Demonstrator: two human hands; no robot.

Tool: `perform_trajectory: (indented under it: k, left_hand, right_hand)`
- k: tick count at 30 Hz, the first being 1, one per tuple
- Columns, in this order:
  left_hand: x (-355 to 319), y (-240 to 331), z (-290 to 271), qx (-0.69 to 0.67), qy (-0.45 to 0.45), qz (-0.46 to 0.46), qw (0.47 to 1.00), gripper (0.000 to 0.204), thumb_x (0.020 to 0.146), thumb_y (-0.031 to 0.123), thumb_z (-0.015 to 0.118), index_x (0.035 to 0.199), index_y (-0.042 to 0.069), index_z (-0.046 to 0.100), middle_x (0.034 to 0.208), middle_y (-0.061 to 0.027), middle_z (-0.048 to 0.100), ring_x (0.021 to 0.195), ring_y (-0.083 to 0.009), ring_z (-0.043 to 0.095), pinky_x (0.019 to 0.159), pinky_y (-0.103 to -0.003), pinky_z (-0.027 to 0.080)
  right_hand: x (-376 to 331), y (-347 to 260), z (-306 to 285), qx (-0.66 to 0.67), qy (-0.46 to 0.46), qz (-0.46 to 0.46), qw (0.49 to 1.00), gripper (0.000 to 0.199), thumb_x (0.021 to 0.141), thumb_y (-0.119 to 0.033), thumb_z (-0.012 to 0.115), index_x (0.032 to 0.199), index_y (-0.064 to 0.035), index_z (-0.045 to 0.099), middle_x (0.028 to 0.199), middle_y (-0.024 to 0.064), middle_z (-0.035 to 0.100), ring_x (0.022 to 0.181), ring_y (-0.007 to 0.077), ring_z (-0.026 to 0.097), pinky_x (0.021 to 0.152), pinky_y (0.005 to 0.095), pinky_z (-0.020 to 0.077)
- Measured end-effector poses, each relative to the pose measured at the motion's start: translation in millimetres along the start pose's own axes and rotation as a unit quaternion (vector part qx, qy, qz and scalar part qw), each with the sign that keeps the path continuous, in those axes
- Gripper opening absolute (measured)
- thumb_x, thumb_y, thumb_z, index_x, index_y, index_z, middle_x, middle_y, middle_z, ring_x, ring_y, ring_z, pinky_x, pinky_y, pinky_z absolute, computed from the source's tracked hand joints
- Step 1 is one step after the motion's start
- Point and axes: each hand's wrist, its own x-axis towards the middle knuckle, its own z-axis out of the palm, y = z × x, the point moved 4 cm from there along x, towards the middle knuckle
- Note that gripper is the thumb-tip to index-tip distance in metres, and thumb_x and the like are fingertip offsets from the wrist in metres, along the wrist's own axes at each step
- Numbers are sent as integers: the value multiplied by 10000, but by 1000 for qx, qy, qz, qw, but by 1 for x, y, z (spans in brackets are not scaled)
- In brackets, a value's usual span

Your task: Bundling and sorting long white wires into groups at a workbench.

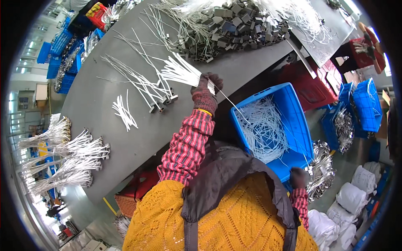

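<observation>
My left hand [206,90], in a dark red knit glove, is closed round a bundle of white sleeve-like strips [181,72] over the grey table [125,144]. A thin white wire [231,103] runs from its fingers down toward the blue bin [302,121]. Inside the bin lies a tangle of white wires [264,129]. My right hand [298,178], in a dark glove, is at the bin's near right corner, closed and slightly blurred. A thin line of wire runs across the bin toward it, but its grip is hard to make out.
A large pile of grey blocks with white wires [234,29] covers the table's far side. Wires with dark ends [157,100] and loose white strips [124,113] lie left. Wire bundles [79,159] sit at the left edge. A red crate [314,85] stands beyond the bin; white sacks [349,198] lie right.
</observation>
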Motion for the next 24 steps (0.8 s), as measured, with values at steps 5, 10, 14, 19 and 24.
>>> perform_trajectory:
  k: [5,10,14,19,24]
  left_hand:
    - [7,15,-7,-2,-27,60,998,260,938,297,638,989,42,657,883,-114,707,729,-281,691,659,-403,589]
    - [12,27,-21,-20,17,58,998,287,950,323,626,1005,43,654,903,-110,709,765,-282,695,677,-409,588]
    - [-4,32,-25,4,-20,26,999,278,951,304,621,1000,32,649,897,-118,707,762,-280,697,677,-414,588]
    - [-28,29,-41,112,-80,72,988,190,942,184,619,954,-6,635,874,-135,693,747,-268,696,696,-400,596]
    - [-16,52,-60,86,-86,120,985,187,955,177,613,918,-5,632,864,-122,671,777,-241,682,731,-377,594]
  right_hand:
    - [-2,65,-25,97,42,20,994,270,807,-24,660,1075,-56,661,904,29,668,683,104,566,607,253,469]
    - [0,52,-18,107,51,29,993,254,822,-45,655,1076,-55,658,865,21,660,617,97,544,526,249,446]
    - [14,-13,45,125,20,16,992,254,831,-51,659,1085,-53,655,847,25,653,584,108,545,497,255,442]
    - [49,-198,227,146,-187,-149,960,509,890,-55,616,1371,-14,457,977,62,599,772,138,581,649,284,508]
    - [22,-376,353,119,-216,-254,935,513,901,-18,598,1388,-16,436,943,73,601,762,130,592,629,274,508]
